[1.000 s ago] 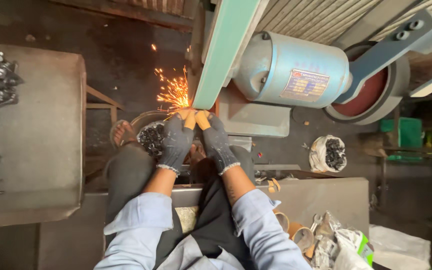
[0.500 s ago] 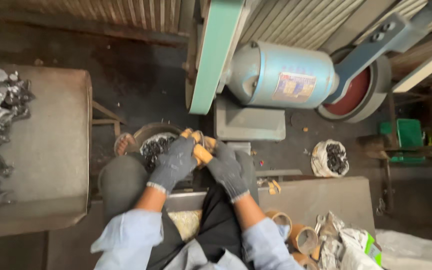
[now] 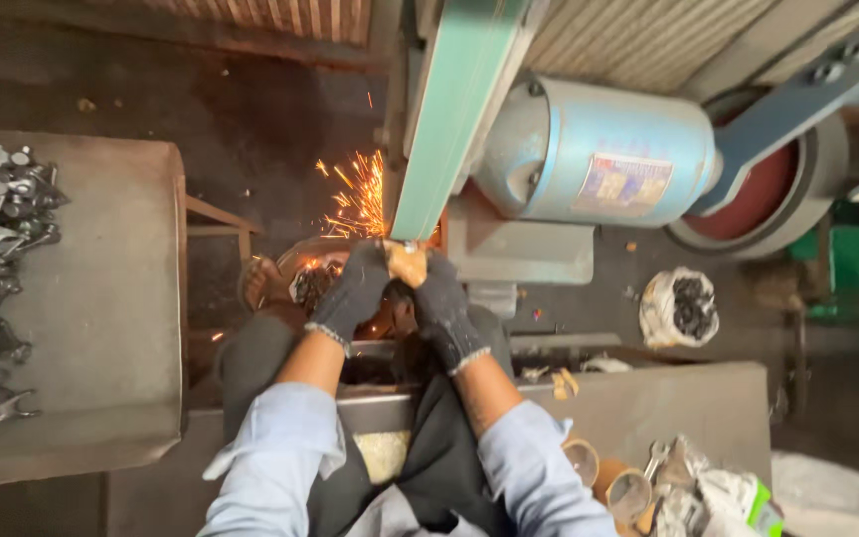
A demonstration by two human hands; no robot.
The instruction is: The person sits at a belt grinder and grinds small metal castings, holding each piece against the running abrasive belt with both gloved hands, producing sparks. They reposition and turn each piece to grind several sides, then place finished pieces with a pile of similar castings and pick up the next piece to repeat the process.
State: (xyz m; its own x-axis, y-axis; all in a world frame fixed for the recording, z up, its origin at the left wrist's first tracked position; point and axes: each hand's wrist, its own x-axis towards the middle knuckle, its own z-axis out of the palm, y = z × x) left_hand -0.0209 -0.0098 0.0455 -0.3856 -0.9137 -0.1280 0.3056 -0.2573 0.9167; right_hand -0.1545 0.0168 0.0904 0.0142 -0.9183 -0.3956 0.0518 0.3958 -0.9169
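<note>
Hands, two, gloved, left hand [image 3: 353, 293] and right hand [image 3: 442, 308] both gripping one small workpiece [image 3: 408, 261], pressing it against one green sanding belt [image 3: 449, 114], its axis hidden, sparks [image 3: 358, 194] flying leftward.

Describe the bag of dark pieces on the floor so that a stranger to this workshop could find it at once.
Start at the large pale blue motor drum beside the green sanding belt. Look below its right end, on the dark floor: there sits a white sack, open at the top and filled with black pieces. Nothing else nearby is white.
</note>
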